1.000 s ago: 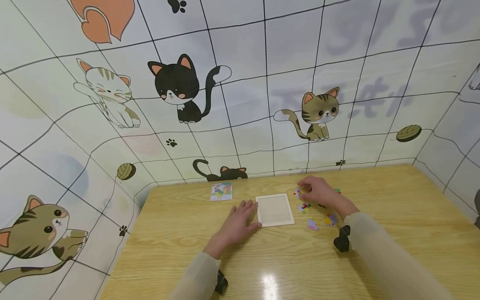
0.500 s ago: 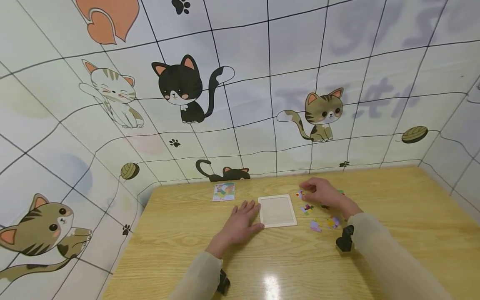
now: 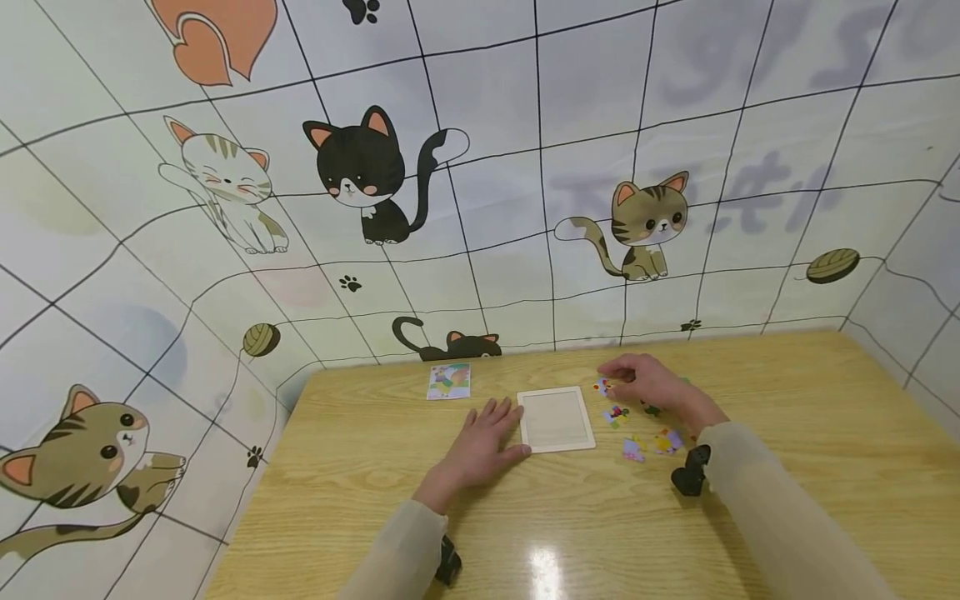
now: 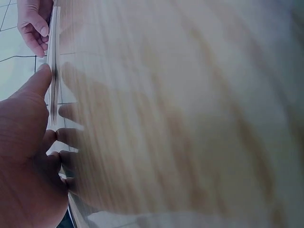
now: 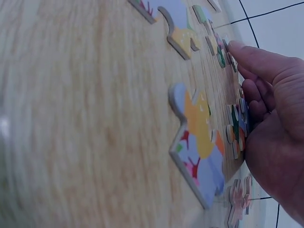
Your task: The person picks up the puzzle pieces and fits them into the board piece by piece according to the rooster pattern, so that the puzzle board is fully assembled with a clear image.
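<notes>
My left hand (image 3: 480, 446) lies flat with spread fingers at the left edge of a pale wooden puzzle tray (image 3: 557, 419); its thumb is by the tray's lower left corner. In the left wrist view, the left thumb (image 4: 38, 85) is beside the thin tray edge (image 4: 55, 42). My right hand (image 3: 648, 385) arches over the loose jigsaw pieces right of the tray. Its thumb and forefinger reach around a small piece (image 3: 602, 387), with a gap between them. In the right wrist view, the thumb (image 5: 247, 54) comes down close to a piece, and curled fingers are partly hidden behind it.
Several more pieces lie around the right hand, among them a lilac one (image 3: 633, 450), a yellow and purple one (image 3: 667, 442) and a multicoloured one (image 3: 617, 415). A picture card (image 3: 449, 382) lies back left on the wooden table (image 3: 360, 475). A cat-print wall covering (image 3: 502, 250) rises behind.
The head view shifts slightly. My left hand stays at the tray edge, and my right hand barely moves over the pieces, with a little more of a dark green piece showing under it.
</notes>
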`<action>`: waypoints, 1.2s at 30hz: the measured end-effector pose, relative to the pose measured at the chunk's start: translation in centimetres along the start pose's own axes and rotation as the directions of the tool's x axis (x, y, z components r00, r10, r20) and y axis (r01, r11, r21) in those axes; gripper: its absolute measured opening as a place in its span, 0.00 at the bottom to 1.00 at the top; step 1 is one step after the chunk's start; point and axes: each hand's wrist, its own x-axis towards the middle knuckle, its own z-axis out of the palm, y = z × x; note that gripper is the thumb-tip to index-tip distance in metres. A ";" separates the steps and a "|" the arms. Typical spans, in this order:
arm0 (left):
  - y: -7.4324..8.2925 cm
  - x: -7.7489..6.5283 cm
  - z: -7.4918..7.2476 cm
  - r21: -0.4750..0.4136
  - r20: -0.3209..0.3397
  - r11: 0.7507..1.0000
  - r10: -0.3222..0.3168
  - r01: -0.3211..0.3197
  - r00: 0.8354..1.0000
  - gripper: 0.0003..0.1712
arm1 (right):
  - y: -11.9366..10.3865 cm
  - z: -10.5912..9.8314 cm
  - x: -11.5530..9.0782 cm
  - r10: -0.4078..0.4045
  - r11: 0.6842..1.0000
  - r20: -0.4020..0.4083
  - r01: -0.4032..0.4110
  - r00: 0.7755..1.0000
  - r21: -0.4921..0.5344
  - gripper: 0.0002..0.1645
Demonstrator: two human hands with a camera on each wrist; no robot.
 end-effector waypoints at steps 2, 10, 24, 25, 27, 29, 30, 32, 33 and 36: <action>0.0 0.0 0.0 0.002 0.004 1.000 0.000 0.000 1.000 0.41 | 0.0 0.0 0.0 -0.002 1.000 0.002 0.002 1.000 -0.011 0.27; 0.1 0.2 0.0 0.030 0.004 1.000 0.007 -0.007 1.000 0.41 | -0.2 -0.2 0.1 -0.017 0.998 -0.002 0.017 1.000 -0.055 0.21; -0.2 0.1 0.1 0.020 0.010 1.000 0.009 -0.009 1.000 0.42 | -0.6 0.0 0.6 -0.016 0.993 0.001 0.016 1.000 -0.113 0.17; -0.2 0.1 0.1 0.019 0.012 1.000 0.010 -0.011 1.000 0.42 | -0.6 0.0 0.6 -0.018 0.994 -0.003 0.018 1.000 -0.111 0.17; -0.1 0.1 0.0 0.018 0.010 1.000 0.015 -0.015 1.000 0.42 | -0.5 0.1 0.6 -0.005 0.995 -0.016 0.004 1.000 -0.097 0.16; -0.1 0.1 -0.1 0.013 0.007 1.000 0.018 -0.018 1.000 0.41 | -0.4 0.0 0.5 -0.004 0.996 -0.020 0.002 1.000 -0.084 0.16; -0.1 0.0 -0.1 0.013 0.006 1.000 0.016 -0.016 1.000 0.41 | -0.4 0.0 0.5 -0.009 0.997 -0.020 0.007 1.000 -0.077 0.16; -0.1 0.0 -0.1 0.014 0.008 1.000 0.012 -0.012 1.000 0.41 | -0.4 -0.1 0.4 -0.008 0.998 -0.025 0.006 1.000 -0.062 0.15; -0.1 0.0 -0.2 0.014 0.009 1.000 0.010 -0.010 1.000 0.41 | -0.4 -0.1 0.3 -0.013 0.998 -0.030 0.011 0.999 -0.059 0.15; 0.1 0.0 -0.2 0.011 0.016 1.000 0.007 -0.007 1.000 0.41 | -0.4 -0.2 0.1 -0.011 0.999 -0.051 0.009 0.999 -0.032 0.13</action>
